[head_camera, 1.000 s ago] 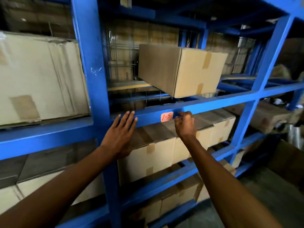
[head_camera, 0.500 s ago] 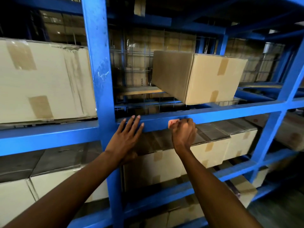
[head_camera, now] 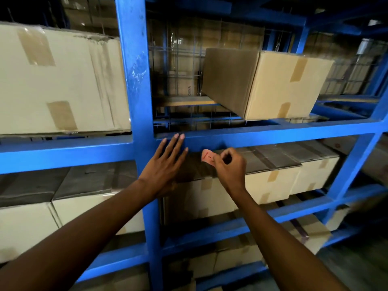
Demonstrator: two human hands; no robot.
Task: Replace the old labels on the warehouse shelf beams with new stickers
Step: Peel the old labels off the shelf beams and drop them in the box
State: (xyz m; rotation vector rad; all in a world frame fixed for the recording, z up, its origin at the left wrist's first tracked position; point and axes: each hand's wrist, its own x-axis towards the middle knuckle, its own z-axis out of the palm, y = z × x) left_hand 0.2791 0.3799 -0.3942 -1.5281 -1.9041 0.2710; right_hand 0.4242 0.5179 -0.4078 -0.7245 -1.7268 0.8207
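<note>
label (head_camera: 207,157), pink, red-marked, curled, pinched in right hand (head_camera: 230,167)

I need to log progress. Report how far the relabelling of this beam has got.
Done: the old pink label looks peeled off the blue beam. In hand: the right hand pinches it just below the beam, while the left hand rests flat there. Left: no new sticker is visible yet.

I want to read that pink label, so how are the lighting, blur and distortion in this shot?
Head view: dim, boxes lit from the left, shelf depths dark; wide-angle lens bows the blue beam; the pink label, pinched in the right hand, is curled and partly covered; lower right corner smeared.
</note>
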